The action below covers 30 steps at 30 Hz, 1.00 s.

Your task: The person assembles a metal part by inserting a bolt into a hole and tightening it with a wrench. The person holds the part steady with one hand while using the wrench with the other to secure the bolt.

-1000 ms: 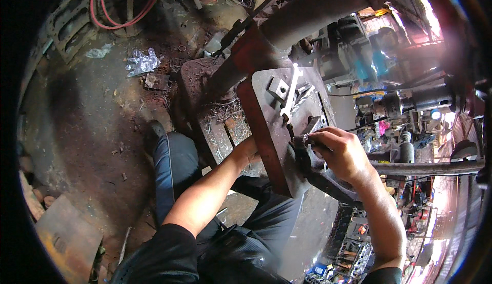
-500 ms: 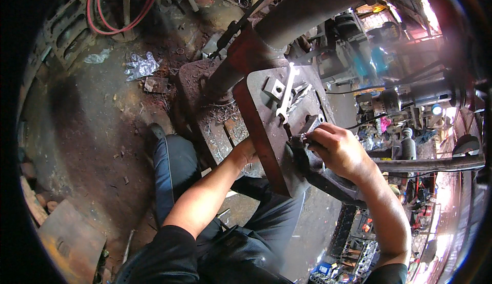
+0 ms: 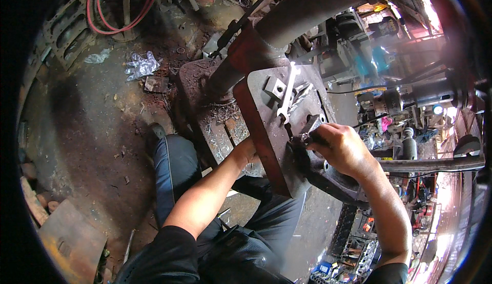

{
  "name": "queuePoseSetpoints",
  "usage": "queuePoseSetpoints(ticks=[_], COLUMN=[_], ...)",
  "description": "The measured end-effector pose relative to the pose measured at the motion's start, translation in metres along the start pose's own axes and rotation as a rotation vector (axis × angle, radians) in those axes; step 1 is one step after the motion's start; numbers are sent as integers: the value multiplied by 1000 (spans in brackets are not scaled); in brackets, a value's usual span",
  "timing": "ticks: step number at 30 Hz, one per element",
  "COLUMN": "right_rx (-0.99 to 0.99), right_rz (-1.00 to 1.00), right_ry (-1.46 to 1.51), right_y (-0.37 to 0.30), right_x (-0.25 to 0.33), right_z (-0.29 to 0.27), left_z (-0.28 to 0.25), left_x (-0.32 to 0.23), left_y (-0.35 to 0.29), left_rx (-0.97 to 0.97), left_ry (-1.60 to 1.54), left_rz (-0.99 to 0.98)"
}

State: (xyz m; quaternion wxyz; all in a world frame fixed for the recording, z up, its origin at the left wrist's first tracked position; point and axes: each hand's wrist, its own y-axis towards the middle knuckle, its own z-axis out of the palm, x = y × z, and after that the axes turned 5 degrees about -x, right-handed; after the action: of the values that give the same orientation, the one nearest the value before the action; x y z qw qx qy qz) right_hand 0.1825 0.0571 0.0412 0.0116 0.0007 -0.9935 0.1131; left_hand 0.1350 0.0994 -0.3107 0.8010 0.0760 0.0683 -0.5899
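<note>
My right hand [image 3: 342, 150] is closed, its fingers curled down at a dark metal casting [image 3: 335, 180] on the near right part of a drill press table [image 3: 270, 139]. What the fingertips pinch is hidden. My left hand [image 3: 247, 153] reaches beneath the table's left edge, and its fingers are out of sight. Beyond the right hand, an open-ended wrench [image 3: 288, 95] lies on the tabletop. Beside it rest a metal block with a hole [image 3: 275, 88] and some drill bits [image 3: 302, 97].
A drill chuck [image 3: 388, 102] juts in from the right, above a long bar handle [image 3: 430, 164]. The thick press column [image 3: 297, 17] rises behind the table. Metal shavings cover the slotted base [image 3: 218, 125] below. A red hose [image 3: 92, 15] hangs at the far left.
My right hand has shifted slightly and turned at the wrist, its fingers still at the dark casting. The left arm stays where it was.
</note>
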Motion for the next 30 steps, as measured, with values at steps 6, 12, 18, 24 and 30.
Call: queuePoseSetpoints(ticks=[6,12,18,24,30], right_rx=[62,-193,29,155,-70], right_rz=[112,94,93,111,63], right_ry=[-217,248,29,-212,-36], right_y=[4,1,-10,-13,-14], right_x=[3,3,0,2,2], right_z=[6,-6,-12,-14,-12], left_z=[0,1,0,4,3], left_x=[-1,-2,-2,-3,-3], left_y=[-2,1,4,5,2], left_rx=[-10,-7,-1,1,-14], left_ry=[11,17,26,31,36], left_rz=[6,10,12,14,21])
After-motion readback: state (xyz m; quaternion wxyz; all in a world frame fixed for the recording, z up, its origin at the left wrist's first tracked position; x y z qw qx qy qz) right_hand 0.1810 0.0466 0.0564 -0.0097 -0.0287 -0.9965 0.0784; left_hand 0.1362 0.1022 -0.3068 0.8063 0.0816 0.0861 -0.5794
